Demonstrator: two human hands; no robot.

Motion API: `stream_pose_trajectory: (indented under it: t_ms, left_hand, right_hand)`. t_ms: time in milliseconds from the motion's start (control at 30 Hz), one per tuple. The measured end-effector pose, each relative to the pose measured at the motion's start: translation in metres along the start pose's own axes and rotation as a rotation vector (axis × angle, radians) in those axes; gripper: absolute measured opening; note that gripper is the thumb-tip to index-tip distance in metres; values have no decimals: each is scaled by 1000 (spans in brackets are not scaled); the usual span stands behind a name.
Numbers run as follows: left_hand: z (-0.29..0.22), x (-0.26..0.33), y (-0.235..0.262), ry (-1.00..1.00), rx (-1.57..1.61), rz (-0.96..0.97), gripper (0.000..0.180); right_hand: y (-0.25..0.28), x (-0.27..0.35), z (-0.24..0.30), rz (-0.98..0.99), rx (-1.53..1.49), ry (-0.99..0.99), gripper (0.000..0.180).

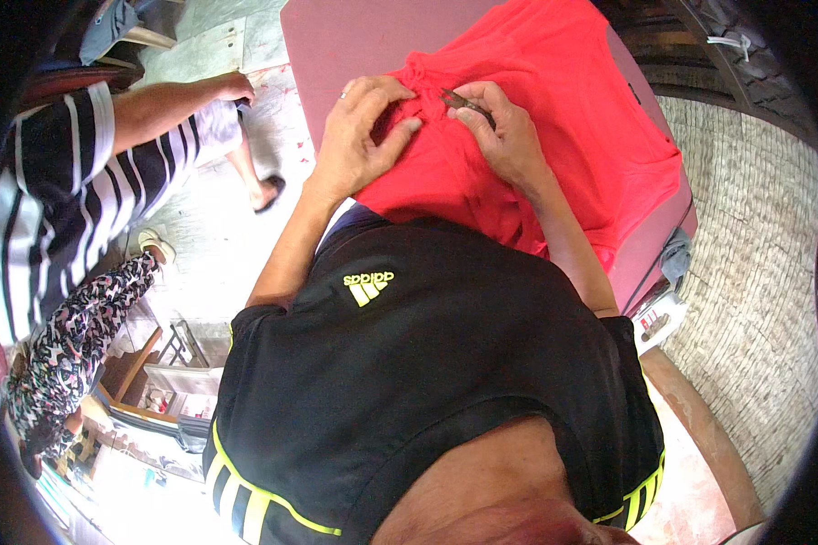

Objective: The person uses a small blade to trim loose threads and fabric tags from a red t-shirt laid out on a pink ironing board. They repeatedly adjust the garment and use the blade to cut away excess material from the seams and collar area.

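Note:
A red garment (591, 118) is spread in loose folds over the dull-pink tabletop (336, 41) in front of me. My left hand (359, 136) pinches a gathered, bunched part of it between thumb and fingers. Close beside it, my right hand (507, 136) grips a small pair of dark metal thread snips (462, 104). The snips' tip points left, at the bunched cloth between my two hands. Whether the blades are apart or together is too small to tell. Part of the garment hangs toward my body, between my forearms.
At the left, a person in a striped black-and-white top (73, 209) is close to the table. Another person in patterned trousers (91, 336) is lower left. A white object (659, 322) and grey cloth (676, 254) are by the table's right edge. Dark furniture (691, 54) stands far right.

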State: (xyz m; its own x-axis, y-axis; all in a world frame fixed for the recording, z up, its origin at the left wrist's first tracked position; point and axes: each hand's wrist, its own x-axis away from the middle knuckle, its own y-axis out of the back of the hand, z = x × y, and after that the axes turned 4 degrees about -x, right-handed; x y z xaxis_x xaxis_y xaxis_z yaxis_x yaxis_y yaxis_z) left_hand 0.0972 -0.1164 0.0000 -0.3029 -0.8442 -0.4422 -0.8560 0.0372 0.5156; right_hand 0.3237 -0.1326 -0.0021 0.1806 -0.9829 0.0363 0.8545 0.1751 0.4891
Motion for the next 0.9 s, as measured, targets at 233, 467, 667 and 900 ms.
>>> stream_pose_trajectory:
  t_ms: [233,467,667,900]
  left_hand:
    - [8,3,-11,-92,-160,47,20]
    - [7,3,-1,118,-28,39,11]
    - [2,2,4,93,-50,-6,14]
    - [5,3,-19,-63,-166,-58,10]
  right_hand:
    - [2,-1,3,26,6,12,27]
    - [4,4,15,54,124,91,24]
    - [0,3,11,16,12,48,25]
    - [-1,2,3,18,-4,38,25]
